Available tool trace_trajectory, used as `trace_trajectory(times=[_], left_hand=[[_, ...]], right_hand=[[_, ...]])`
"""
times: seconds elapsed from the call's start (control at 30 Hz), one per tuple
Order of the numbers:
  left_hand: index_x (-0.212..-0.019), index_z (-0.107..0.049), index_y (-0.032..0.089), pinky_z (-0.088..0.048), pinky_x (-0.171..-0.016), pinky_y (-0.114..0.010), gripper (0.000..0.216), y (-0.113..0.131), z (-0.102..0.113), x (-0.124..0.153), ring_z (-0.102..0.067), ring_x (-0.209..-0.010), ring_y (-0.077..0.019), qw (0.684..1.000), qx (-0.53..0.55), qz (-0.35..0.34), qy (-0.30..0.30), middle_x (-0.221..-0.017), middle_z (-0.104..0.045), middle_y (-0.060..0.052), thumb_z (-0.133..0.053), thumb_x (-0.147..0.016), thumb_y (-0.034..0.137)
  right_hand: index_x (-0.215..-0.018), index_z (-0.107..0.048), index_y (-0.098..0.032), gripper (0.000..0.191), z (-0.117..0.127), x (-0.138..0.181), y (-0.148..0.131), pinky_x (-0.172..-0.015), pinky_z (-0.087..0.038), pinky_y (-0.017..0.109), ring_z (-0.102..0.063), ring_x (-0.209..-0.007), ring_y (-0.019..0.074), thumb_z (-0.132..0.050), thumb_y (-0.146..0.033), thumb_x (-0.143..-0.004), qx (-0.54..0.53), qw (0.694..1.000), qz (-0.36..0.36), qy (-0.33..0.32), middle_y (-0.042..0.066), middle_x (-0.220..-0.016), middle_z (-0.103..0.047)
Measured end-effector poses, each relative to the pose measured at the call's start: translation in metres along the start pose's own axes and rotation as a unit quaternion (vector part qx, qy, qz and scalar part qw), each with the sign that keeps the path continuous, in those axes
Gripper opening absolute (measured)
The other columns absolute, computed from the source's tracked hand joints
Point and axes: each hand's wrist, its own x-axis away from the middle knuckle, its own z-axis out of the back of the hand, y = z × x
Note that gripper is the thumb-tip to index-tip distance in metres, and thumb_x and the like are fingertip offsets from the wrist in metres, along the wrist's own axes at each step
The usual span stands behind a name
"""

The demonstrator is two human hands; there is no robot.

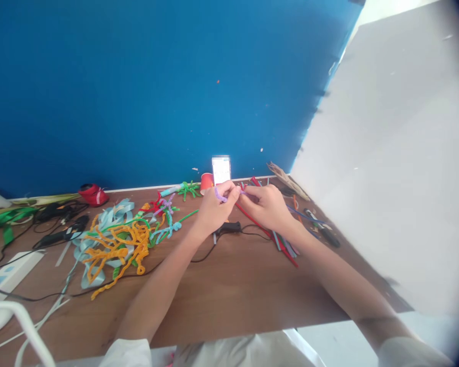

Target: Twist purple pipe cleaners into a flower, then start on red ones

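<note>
Pinching a purple pipe cleaner (pixel 219 195) between thumb and forefinger, the left hand (pixel 213 210) has its grip closed narrow on the looped end. The right hand (pixel 270 206) meets it just to the right, its grip also tight on the pipe cleaner, though that end is mostly hidden behind curled fingers. The pipe cleaner's long axis runs left to right between the two hands. It is held a little above the counter (pixel 233 295), near the far edge by the blue wall. Both hands touch it, so neither is nearer.

Counted: one pipe cleaner in hand and two hands on it. One red cup (pixel 206 181) and one phone (pixel 221 169) stand just behind the hands. A bundle of straight stems (pixel 270 233), red and pale, lies under the right wrist, overlapping too much to count. One orange tangle (pixel 118 244) rests on pale blue ribbon (pixel 110 216) to the left, well apart. One black cable (pixel 229 227) lies below the left hand.
</note>
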Motion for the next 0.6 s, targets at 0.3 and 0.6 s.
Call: trace_trajectory(times=[0.3, 0.6], left_hand=[[-0.073, -0.054, 0.018, -0.029, -0.058, -0.024, 0.033, 0.0060, 0.0068, 0.0017, -0.040, -0.058, -0.0098, 0.997, -0.053, -0.047, 0.031, -0.061, -0.048, 0.004, -0.049, -0.100, 0.036], [-0.077, -0.058, 0.017, -0.027, -0.057, -0.025, 0.030, 0.0067, 0.0077, 0.0020, -0.037, -0.055, -0.0090, 0.997, -0.057, -0.055, 0.014, -0.058, -0.045, 0.005, -0.049, -0.100, 0.035]], right_hand=[[-0.079, -0.066, -0.017, 0.031, 0.0079, -0.0060, -0.0032, -0.055, -0.038, 0.027, -0.054, -0.057, 0.0124, -0.053, -0.040, -0.095, -0.398, 0.902, -0.080, -0.148, 0.003, -0.072, -0.067], [-0.080, -0.069, -0.018, 0.020, 0.0001, -0.0077, 0.0014, -0.049, -0.026, 0.025, -0.040, -0.051, 0.0072, -0.079, -0.036, -0.077, -0.562, 0.801, -0.182, -0.092, -0.003, -0.066, -0.058]])
